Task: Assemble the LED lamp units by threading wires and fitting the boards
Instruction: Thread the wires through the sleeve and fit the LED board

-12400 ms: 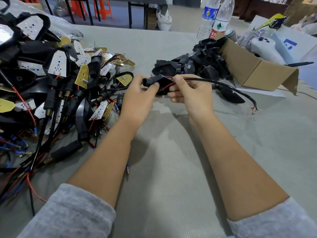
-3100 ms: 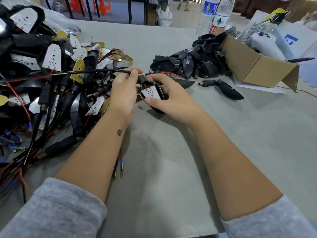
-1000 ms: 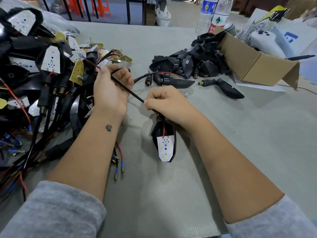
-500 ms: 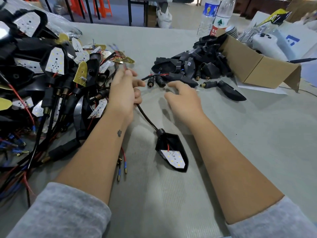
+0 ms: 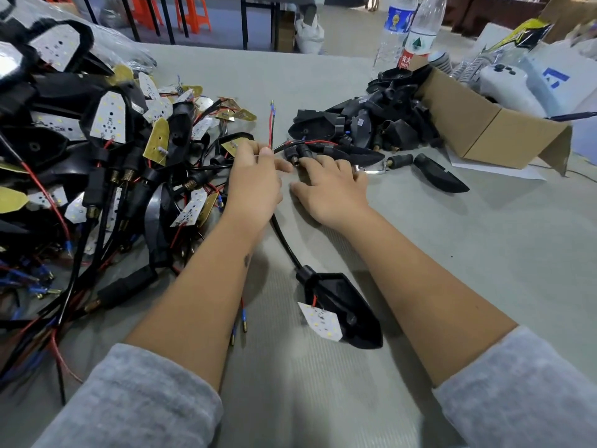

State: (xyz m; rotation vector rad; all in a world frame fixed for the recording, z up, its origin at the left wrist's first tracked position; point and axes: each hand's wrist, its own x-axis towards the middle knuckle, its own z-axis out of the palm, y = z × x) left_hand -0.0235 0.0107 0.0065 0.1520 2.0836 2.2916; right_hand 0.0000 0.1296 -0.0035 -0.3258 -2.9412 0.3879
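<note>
Lamp (image 5: 339,305) near wrists: board unseated, wires pinched by left hand (image 5: 255,182); right hand (image 5: 329,185) spread flat; housings (image 5: 365,124) beyond remain unassembled.

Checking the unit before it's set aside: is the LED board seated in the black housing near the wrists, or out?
Out. The white LED board sticks out past the black housing rim, tilted, hanging by its red wire.

The clear plastic bottle (image 5: 423,30) has a red label band with white Chinese characters, seemingly "农夫"; no other text is legible.
</note>
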